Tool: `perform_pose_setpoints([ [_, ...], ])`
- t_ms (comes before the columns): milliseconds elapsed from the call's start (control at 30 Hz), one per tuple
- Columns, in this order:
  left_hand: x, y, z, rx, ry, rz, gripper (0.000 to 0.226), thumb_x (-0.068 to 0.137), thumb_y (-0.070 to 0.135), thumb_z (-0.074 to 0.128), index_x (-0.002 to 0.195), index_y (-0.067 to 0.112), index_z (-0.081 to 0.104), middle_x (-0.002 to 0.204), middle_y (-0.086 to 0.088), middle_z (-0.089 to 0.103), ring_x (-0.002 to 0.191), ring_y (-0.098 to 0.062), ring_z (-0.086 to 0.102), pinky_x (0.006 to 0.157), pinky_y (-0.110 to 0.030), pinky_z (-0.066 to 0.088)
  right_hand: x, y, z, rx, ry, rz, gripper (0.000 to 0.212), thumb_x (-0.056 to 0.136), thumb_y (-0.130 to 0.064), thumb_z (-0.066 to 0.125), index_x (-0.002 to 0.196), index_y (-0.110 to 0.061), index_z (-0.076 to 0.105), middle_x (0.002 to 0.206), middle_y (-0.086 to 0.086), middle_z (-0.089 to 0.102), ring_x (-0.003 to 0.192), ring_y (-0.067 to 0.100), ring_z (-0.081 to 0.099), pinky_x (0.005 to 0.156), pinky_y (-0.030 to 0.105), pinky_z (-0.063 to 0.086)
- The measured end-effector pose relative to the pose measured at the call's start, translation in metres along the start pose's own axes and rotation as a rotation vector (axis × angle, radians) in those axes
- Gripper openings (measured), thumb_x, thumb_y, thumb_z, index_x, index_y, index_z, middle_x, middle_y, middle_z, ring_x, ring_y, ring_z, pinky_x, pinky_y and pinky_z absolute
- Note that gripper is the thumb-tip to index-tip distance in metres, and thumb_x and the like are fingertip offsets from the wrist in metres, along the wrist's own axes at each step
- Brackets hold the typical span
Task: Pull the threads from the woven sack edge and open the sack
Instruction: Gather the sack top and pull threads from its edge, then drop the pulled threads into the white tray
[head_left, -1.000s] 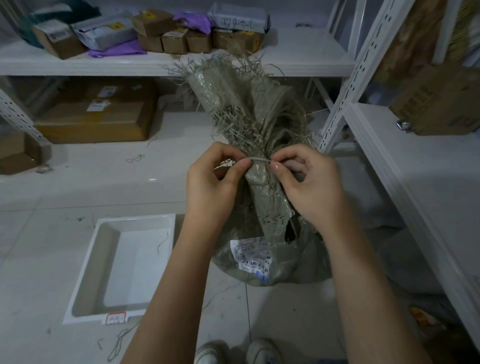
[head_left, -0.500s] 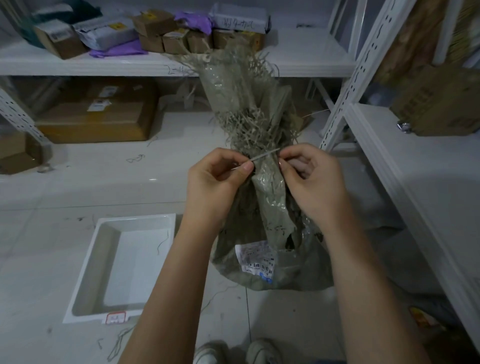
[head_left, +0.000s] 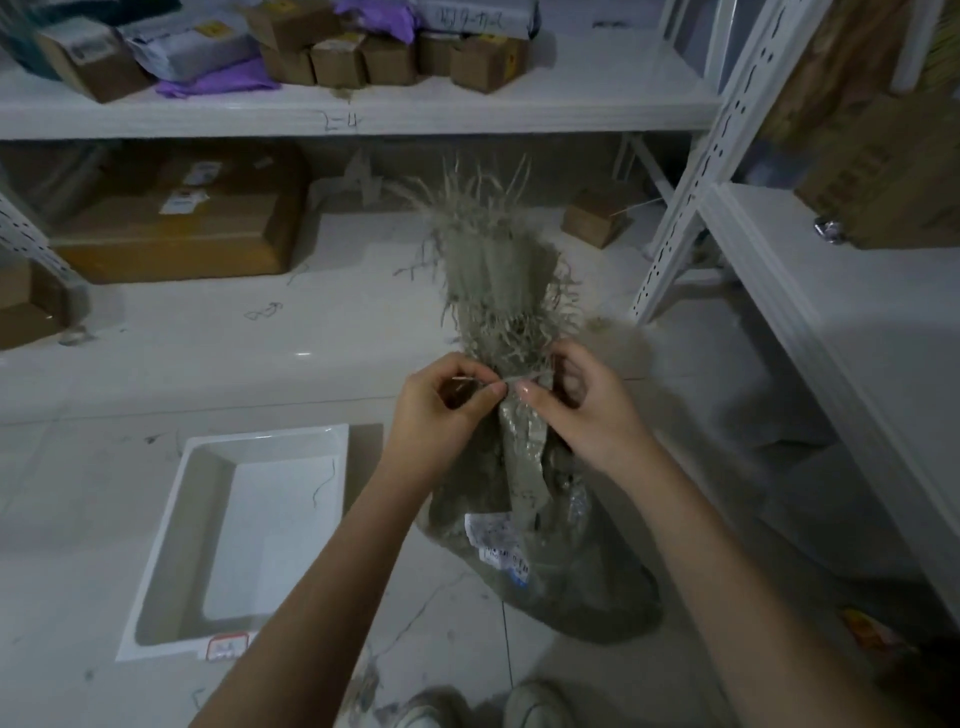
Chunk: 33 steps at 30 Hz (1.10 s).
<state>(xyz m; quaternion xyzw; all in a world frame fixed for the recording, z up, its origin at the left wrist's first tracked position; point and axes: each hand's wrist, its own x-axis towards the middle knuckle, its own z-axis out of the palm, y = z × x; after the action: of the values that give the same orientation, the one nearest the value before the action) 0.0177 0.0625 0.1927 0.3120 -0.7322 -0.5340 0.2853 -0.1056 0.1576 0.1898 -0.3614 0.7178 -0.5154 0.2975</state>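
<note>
Standing: woven sack (head_left: 524, 467) upright on the floor, bunched into a narrow neck, frayed top fanning above it.
Neck tie: pale thread (head_left: 511, 380) running roughly level across the sack's neck, stretched between the two hands.
Left grip: left hand (head_left: 436, 410) just left of the neck, thumb and forefinger pinched on the thread's end.
Right grip: right hand (head_left: 582, 410) just right of the neck, fingertips pinched on the thread where it meets the weave.
Key relation: sack's long axis runs upward, away from the person; thread crosses it sideways, so a pull out to the left looks the likely release. Both hands sit about equally near.
Label: white sticker (head_left: 496, 543) low on the sack's front.
Beyond: white tray (head_left: 171, 525) on the floor left of the sack; shelf rack (head_left: 691, 171) to its right.
</note>
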Motion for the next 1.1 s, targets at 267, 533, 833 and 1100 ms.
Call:
perform_pose_setpoints([
  [267,-0.009,-0.128,0.031,0.105,-0.083,-0.237,0.019,0.082,0.009,0.069,0.072,0.023,0.061,0.079,-0.002,0.068,0.082,-0.021,0.067,0.084,-0.038,0.055,0.008,0.128,0.054,-0.066,-0.009,0.272,0.047,0.084,-0.024,0.068,0.126,-0.009,0.051,0.131,0.006,0.058,0.124,0.020,0.053,0.105,0.035,0.044],
  [533,-0.030,-0.217,0.057,0.174,-0.196,-0.343,0.028,0.083,0.011,0.067,0.066,0.031,0.056,0.075,0.009,0.061,0.079,-0.016,0.061,0.079,-0.028,0.048,-0.001,0.225,0.085,-0.247,-0.050,0.369,0.045,0.085,-0.032,0.065,0.123,-0.012,0.050,0.124,0.005,0.059,0.118,0.022,0.055,0.100,0.038,0.046],
  [833,-0.033,-0.212,0.036,-0.163,0.144,-0.509,0.022,0.085,0.000,0.063,0.070,0.015,0.058,0.078,-0.003,0.065,0.084,-0.022,0.063,0.082,-0.033,0.053,-0.009,0.229,0.073,-0.386,0.019,0.372,0.048,0.089,-0.032,0.061,0.128,-0.008,0.046,0.129,0.007,0.052,0.120,0.023,0.050,0.099,0.036,0.045],
  [1100,-0.030,-0.136,-0.014,-0.512,0.470,-0.384,0.006,0.091,0.003,0.057,0.086,0.005,0.059,0.086,-0.011,0.069,0.081,-0.023,0.070,0.073,-0.025,0.061,-0.014,0.150,0.057,-0.841,0.265,0.152,0.040,0.084,-0.030,0.063,0.115,-0.006,0.052,0.115,0.012,0.053,0.106,0.027,0.052,0.083,0.033,0.043],
])
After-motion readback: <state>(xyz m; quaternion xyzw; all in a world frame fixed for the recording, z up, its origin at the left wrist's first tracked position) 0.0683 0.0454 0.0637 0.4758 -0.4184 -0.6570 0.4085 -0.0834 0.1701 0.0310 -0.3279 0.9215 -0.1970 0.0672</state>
